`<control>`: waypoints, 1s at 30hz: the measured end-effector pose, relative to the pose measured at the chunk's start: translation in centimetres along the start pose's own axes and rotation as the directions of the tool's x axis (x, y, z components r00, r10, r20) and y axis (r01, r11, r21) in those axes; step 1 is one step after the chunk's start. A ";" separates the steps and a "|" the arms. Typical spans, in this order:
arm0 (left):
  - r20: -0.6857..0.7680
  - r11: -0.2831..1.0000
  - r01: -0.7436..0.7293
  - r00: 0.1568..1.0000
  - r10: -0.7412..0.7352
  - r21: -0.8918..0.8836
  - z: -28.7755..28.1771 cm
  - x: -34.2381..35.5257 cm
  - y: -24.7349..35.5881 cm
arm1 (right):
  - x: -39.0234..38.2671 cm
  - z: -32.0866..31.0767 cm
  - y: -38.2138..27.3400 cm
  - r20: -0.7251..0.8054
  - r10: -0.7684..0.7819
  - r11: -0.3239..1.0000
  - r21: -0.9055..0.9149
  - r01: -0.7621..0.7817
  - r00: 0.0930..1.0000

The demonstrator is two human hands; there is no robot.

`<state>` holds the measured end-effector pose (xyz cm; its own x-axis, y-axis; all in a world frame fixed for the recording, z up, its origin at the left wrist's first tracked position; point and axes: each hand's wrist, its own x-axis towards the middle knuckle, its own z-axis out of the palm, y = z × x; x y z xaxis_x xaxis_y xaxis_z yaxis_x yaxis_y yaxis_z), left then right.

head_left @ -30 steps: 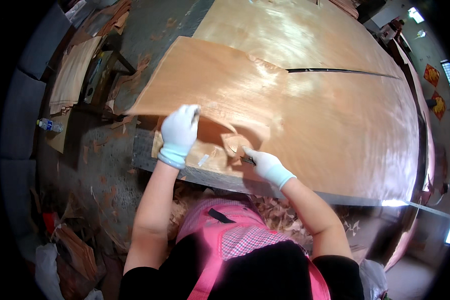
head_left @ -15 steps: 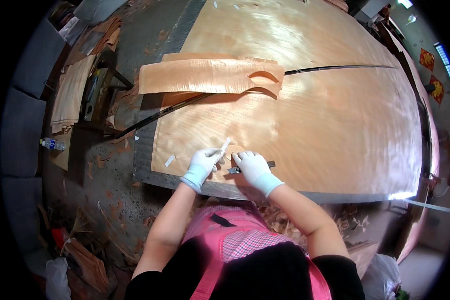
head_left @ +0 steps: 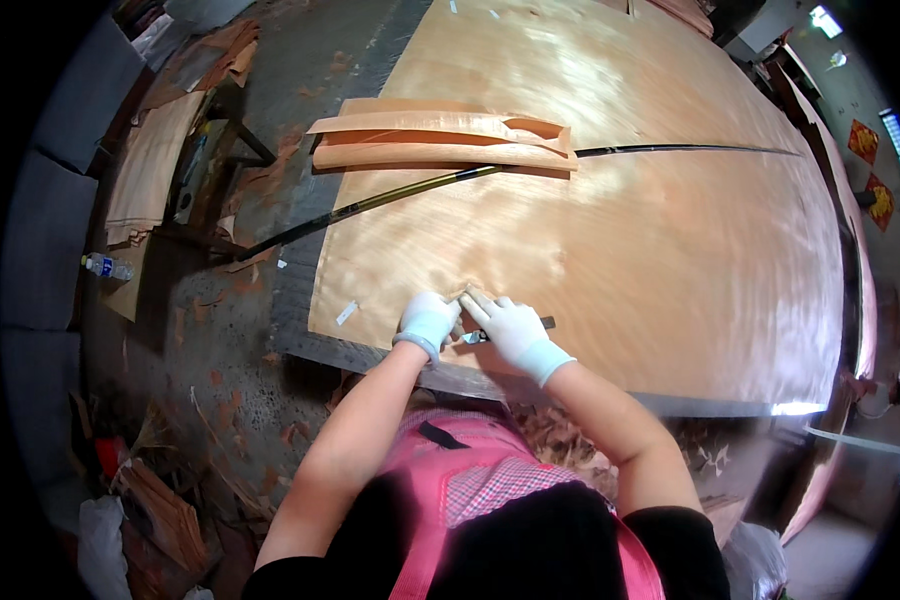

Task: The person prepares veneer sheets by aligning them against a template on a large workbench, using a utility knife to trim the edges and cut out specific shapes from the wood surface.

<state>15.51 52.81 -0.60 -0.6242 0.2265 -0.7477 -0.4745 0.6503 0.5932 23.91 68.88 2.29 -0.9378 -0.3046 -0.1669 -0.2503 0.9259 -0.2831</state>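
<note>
On the near part of a large wood veneer sheet [head_left: 660, 270], both my hands, in white gloves, meet at the fingertips. My left hand [head_left: 432, 318] is closed, its fingertips down at the veneer beside my right index finger; anything pinched there is hidden. My right hand [head_left: 512, 328] presses forward with its front fingers on the same spot. Across its palm sits a dark utility knife [head_left: 475, 338], blade end showing at the left and handle end at the right. A small white tape strip [head_left: 346, 312] lies left of my hands.
Curled veneer strips [head_left: 440, 152] lie farther off over a long thin pole [head_left: 400, 195] that crosses the sheet. At left stand a veneer stack [head_left: 150, 170] and a plastic bottle [head_left: 108, 267]. Scraps litter the floor. The table's grey edge [head_left: 370, 355] runs near me.
My left hand has moved right to meet my right hand, and the white tape strip it held is out of sight. The far veneer strip has curled up, baring more of the pole.
</note>
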 end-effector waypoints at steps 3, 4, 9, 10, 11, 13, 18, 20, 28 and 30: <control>0.027 0.999 0.036 0.999 -0.037 0.028 -0.1 -0.7 0.6 | 0.9 -0.2 0.5 0.089 -0.018 0.992 -0.121 0.029 0.996; 0.057 0.997 0.073 0.996 -0.072 -0.025 -0.2 -1.3 1.0 | 0.9 0.5 1.0 0.089 -0.018 0.990 -0.138 0.031 0.996; 0.067 0.963 0.019 0.998 -0.001 -0.268 -0.1 -2.6 -3.4 | 0.9 -0.2 0.9 0.195 -0.078 0.970 -0.213 0.120 0.978; 0.022 0.959 0.005 1.000 0.001 -0.284 0.2 -3.0 -3.5 | 0.8 -0.3 0.9 0.190 -0.102 0.969 -0.203 0.141 0.976; 0.014 0.980 -0.041 0.999 0.045 -0.195 0.5 -3.0 -3.6 | 0.6 -0.3 0.9 0.186 -0.126 0.968 -0.194 0.162 0.974; -0.119 0.957 -0.198 0.967 0.226 0.211 0.5 -2.6 -3.5 | 0.6 -0.2 0.7 0.201 -0.118 0.969 -0.193 0.157 0.972; -0.294 0.734 -0.062 0.891 0.346 0.676 -4.8 0.1 -3.8 | 0.4 0.1 0.6 0.133 -0.099 0.967 -0.221 0.126 0.986; -0.281 0.904 -0.199 0.906 0.318 0.379 -5.4 0.6 -4.5 | 0.6 -1.3 0.0 0.154 -0.049 0.993 -0.100 0.065 0.987; 0.241 0.910 0.049 0.969 0.057 -0.411 3.0 -2.4 -0.8 | -9.3 -0.4 -2.9 0.106 0.018 0.976 0.214 -0.041 0.994; 0.299 0.898 0.072 0.952 0.068 -0.435 4.2 -2.2 -0.1 | -10.3 0.1 -2.4 0.153 0.100 0.945 0.294 -0.142 0.983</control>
<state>19.50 55.29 -0.23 -0.4410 0.4768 -0.7604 -0.7410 0.2847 0.6082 34.22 69.76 4.63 -0.9103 -0.2409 -0.3366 -0.0328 0.8526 -0.5216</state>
